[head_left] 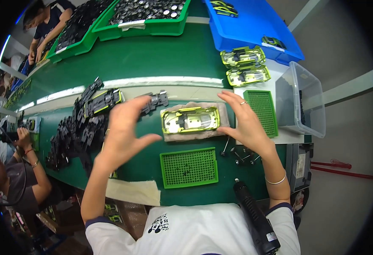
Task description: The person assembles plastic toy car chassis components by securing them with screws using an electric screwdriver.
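A yellow-green toy car body shell (190, 120) lies hollow side up on a folded grey cloth pad (195, 137) in front of me. To its right is my right hand (249, 127), open, with thumb and fingers apart; the thumb tip is at the pad's right edge. My left hand (125, 129) hovers left of the shell, slightly smeared by motion, thumb spread away from the fingers, nothing visible in it. Behind its fingertips sits a black car chassis (156, 102). A chassis with a green edge (103, 103) rests on the black pile (78, 129) farther left.
Near me is a green perforated tray (189, 168) with small dark screws; another green tray (261, 112) stands right. Axles with wheels (242, 157) and a black electric screwdriver (254, 214) lie near my right arm. Two shells (248, 75), a blue bin (254, 29) and a clear bin (314, 102) stand beyond.
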Demonstrator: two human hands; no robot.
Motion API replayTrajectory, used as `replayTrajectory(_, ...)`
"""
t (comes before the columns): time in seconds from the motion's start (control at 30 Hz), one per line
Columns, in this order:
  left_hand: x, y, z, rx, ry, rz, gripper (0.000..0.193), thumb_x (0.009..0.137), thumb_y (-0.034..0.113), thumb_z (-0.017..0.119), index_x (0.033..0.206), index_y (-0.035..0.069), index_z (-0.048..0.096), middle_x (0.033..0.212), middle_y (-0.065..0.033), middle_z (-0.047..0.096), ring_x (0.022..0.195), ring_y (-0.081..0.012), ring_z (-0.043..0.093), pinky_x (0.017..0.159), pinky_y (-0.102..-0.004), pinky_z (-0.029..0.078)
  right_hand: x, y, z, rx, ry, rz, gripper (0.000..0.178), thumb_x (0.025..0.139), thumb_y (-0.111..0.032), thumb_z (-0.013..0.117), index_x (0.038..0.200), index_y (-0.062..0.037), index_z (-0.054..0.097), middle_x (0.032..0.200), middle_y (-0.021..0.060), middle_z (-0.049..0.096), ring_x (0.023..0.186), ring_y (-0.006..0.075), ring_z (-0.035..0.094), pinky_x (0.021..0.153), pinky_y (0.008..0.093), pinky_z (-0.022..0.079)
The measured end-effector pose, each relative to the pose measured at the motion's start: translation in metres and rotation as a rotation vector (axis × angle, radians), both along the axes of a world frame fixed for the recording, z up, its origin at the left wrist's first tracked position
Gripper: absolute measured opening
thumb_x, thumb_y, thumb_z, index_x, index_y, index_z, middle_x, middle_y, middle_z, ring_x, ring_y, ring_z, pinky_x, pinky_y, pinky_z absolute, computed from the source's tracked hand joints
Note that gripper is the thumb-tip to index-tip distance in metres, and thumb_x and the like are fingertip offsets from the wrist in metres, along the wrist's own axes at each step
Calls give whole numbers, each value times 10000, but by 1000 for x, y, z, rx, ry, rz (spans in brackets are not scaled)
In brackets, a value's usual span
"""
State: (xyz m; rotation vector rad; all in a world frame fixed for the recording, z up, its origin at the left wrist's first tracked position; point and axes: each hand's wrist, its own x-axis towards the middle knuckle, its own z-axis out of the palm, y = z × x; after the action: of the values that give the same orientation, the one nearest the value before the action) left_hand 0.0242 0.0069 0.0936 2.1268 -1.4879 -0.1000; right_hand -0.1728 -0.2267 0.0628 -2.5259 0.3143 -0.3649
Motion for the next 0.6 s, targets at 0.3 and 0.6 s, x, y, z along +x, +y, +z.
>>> replayTrajectory(0.3,-14,-68,-31,70,117,-316,849,636,114,803,1359,58,361,1144,-164,573,1044,-311,562,895,-378,460,-28,-48,13,-62,-82,-167,693,696,-153,765,1298,-62,435,1283,180,485,1199,357,454,1003,415,378)
replayTrajectory(0.6,-30,-222,-31,-342,100,-342,605,648,91,774,1150,-29,459,1041,-201,571,1033,-344,509,883,-403,426,-22,-77,16,86,-369,-556,576,780,-56,656,1299,-19,409,1259,197,493,1178,370,469,990,413,375)
